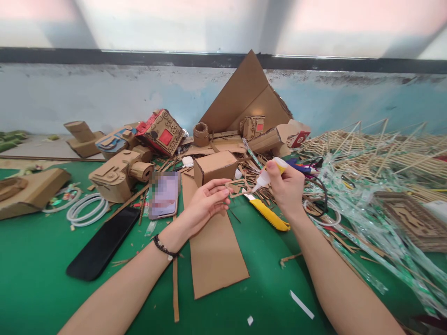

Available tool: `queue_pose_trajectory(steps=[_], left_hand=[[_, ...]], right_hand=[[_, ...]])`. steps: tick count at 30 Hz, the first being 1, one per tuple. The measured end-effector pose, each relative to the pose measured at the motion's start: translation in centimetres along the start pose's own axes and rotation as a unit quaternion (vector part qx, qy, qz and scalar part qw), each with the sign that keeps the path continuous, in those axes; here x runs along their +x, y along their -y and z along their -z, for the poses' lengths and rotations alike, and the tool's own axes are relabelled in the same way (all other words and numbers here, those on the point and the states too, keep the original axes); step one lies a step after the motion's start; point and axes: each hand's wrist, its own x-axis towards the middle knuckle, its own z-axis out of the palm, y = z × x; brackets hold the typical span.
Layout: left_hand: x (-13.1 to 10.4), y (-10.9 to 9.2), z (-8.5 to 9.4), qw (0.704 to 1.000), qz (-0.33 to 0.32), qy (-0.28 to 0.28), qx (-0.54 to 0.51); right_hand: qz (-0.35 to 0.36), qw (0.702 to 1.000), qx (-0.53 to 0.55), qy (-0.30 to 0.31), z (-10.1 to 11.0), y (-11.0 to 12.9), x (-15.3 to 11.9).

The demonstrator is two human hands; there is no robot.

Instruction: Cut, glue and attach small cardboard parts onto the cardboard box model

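Between thumb and fingers, my left hand (211, 201) pinches a small thin cardboard frame (238, 194). My right hand (287, 186) is closed around a white glue bottle with a yellow label (278, 166), its tip pointing down at the frame's right side. Below the hands lies a flat cardboard strip (216, 260) on the green table (265, 293). A yellow cutter (270, 215) rests beneath the right hand. Just behind the left hand stands a cardboard box (215, 168).
A phone (164, 195), a black flat object (104, 244) and a coiled white tube (87, 209) lie at left. Cardboard camera models (115, 176) stand behind them. Plastic wrap (363, 204) and wooden sticks (384, 144) crowd the right. A large cardboard sheet (244, 93) leans on the wall.
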Motion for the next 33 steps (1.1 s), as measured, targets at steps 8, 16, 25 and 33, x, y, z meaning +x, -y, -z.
queue_pose_trajectory(steps=[8,16,25,33], left_hand=[[0.1,-1.5,0.9,0.988,-0.103,0.013,0.114],[-0.6,-4.3,2.1,0.936,-0.220,0.007,0.274],[-1.3,-4.9,2.2,0.918,-0.224,0.052,0.323],[-1.3,-4.7,2.0,0.946,-0.209,0.065,0.240]], right_hand=[[-0.074,0.996,-0.003,0.046,0.9,-1.4,1.6],[-0.165,0.926,-0.051,0.335,1.3,-2.0,1.2],[-0.063,0.861,-0.100,0.495,1.2,-0.5,0.7],[-0.324,0.816,0.338,0.338,-0.7,0.2,0.0]])
